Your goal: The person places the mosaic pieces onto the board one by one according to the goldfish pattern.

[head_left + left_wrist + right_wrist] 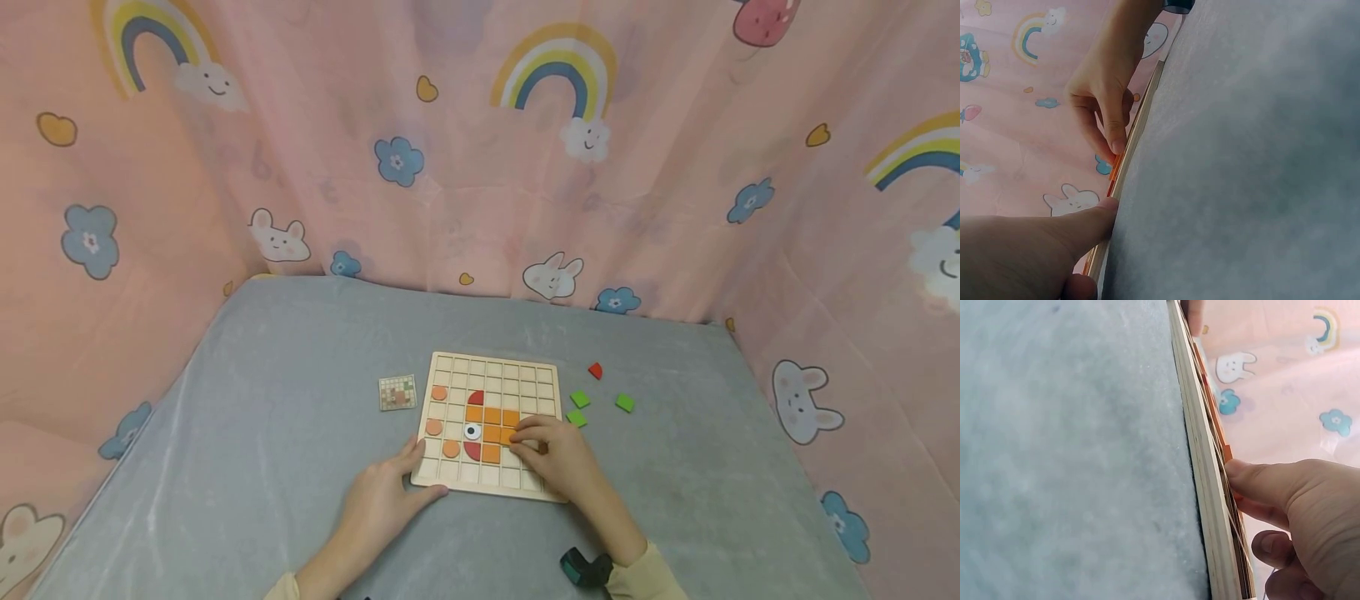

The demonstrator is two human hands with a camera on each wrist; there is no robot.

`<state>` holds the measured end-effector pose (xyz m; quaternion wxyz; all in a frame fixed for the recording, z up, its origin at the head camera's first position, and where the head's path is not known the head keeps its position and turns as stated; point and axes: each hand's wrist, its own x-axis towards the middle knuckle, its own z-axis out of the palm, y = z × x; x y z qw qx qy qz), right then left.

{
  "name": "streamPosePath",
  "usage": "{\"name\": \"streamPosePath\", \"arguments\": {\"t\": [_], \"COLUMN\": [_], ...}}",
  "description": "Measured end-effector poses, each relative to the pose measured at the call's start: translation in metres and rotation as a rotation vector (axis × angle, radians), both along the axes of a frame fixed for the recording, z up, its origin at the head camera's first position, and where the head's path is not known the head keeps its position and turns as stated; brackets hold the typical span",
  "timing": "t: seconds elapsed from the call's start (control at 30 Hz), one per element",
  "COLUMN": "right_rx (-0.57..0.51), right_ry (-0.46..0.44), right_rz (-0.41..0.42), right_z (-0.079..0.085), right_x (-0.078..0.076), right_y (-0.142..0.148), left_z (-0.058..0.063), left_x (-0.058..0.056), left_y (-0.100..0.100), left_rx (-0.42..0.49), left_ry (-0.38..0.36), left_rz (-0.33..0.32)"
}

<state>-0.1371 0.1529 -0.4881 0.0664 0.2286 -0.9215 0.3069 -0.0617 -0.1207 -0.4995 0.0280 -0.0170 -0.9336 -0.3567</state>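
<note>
A wooden grid board (465,472) lies on the grey cloth, bearing orange square tiles (491,433), red quarter-round pieces (476,398), a round eye piece (472,432) and paler orange discs (438,392). My left hand (378,500) holds the board's near left corner, thumb along the front edge and fingers at the left side. Over the board's right half, my right hand (558,454) pinches an orange square tile (1227,452) between thumb and fingers, right beside the row of orange tiles. In the left wrist view that tile shows tilted at the fingertips.
Right of the board lie several green square tiles (624,403) and one red quarter-round piece (596,371). A small pattern card (397,392) sits to its left. A dark wrist device (585,568) is by the right sleeve. Pink printed curtains (465,208) enclose the cloth-covered surface.
</note>
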Motion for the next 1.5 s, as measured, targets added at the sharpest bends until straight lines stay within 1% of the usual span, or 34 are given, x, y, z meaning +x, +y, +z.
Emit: {"name": "streamPosePath", "arguments": {"t": [0.27,0.73,0.93,1.17,1.37,1.5], "right_rx": [-0.005,-0.003,0.021,0.031,0.049,0.069], "right_ry": [0.011,0.033,0.009,-0.030,-0.031,-0.023], "right_rz": [0.021,0.001,-0.020,-0.037,-0.019,-0.021], "right_z": [0.0002,-0.0009,0.0000,0.0033,0.0042,0.0047], "right_x": [-0.0001,0.0019,0.0005,0.0009,0.0014,0.0008], "right_y": [0.0009,0.0001,-0.0017,-0.0034,-0.0049,-0.0064], "left_z": [0.0013,-0.0001,0.0002,0.0001,-0.0001,-0.0001], "left_x": [0.0005,0.0007,0.0004,-0.0008,-0.0009,-0.0008], "left_y": [0.0004,0.0001,-0.0001,0.0000,0.0000,0.0002], "left_rx": [-0.003,-0.004,0.005,0.002,0.006,0.008], "left_ry": [0.000,-0.004,-0.012,0.001,0.001,0.002], "left_rz": [-0.004,-0.008,-0.005,-0.005,-0.006,-0.004]}}
